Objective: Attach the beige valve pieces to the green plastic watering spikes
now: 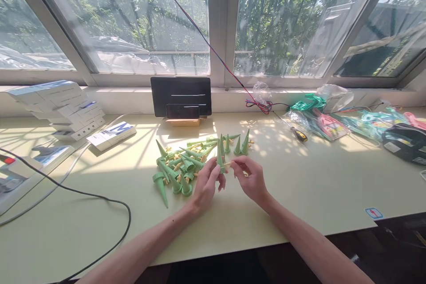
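Near the middle of the table, my left hand (207,181) is closed around a green plastic watering spike (219,158), its point upward. The fingers of my right hand (250,176) pinch a small cream-coloured valve piece (227,164) at the side of that spike, close to its collar. Whether the piece sits in the spike or only touches it, I cannot tell. To the left lies a loose pile of similar green spikes (173,171), many with cream pieces. Just beyond my hands, several spikes (245,142) stand point up.
A black tablet (181,91) and a phone (182,111) lean on a wooden stand by the window. White boxes (76,115) are stacked at the left, near a dark cable (100,196). A screwdriver (299,135) and bagged wires (329,125) lie at the right.
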Demonstrator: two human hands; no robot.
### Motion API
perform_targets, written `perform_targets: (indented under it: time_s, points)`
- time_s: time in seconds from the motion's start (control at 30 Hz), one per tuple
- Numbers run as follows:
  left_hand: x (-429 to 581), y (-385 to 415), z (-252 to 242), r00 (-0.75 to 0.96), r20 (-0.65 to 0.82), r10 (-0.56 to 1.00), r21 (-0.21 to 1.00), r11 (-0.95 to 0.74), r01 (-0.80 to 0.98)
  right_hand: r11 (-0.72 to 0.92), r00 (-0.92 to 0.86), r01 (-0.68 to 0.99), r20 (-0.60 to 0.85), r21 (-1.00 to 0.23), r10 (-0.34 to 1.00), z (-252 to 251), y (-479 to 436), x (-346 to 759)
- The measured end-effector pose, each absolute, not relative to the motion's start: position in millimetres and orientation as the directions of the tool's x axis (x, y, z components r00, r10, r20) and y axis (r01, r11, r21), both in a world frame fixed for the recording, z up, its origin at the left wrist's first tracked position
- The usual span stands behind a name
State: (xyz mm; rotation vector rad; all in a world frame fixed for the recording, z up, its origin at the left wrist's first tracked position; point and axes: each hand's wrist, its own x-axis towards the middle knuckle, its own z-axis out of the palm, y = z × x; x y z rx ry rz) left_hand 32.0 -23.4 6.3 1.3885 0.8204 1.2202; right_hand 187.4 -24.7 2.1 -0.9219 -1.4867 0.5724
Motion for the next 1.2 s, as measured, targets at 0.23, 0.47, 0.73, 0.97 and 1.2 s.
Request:
perform_targets:
  time_s: [0.23,0.47,0.73,0.97,1.2]
  points:
    - [30.3,-21.5,5.1,0.244,0.191,0.951,0.962,-0.131,-0.241,0.574,0.055,0.220,0.597,-0.789,0.800,1.4,-24.3,187.2]
    - [31.2,-20.9,5.2,0.301,0.172,0.938,0.950,-0.077,-0.301,0.582,0.014,0.236,0.602,-0.778,0.799,4.1,-24.4,187.6]
    - [34.0,-25.7,11.2,0.214,0.193,0.958,0.981,-0.180,-0.079,0.553,0.077,0.266,0.589,-0.790,0.805,4.3,-25.9,188.4]
    - [33.1,-22.6,6.6,0.110,0.283,0.953,0.949,-0.295,0.112,0.572,0.116,0.262,0.614,-0.777,0.780,3.9,-26.2,188.8]
    - [31.2,-22.1,3.0,0.082,0.377,0.922,0.897,-0.386,0.215,0.561,0.132,0.290,0.613,-0.775,0.779,3.6,-26.3,188.7]
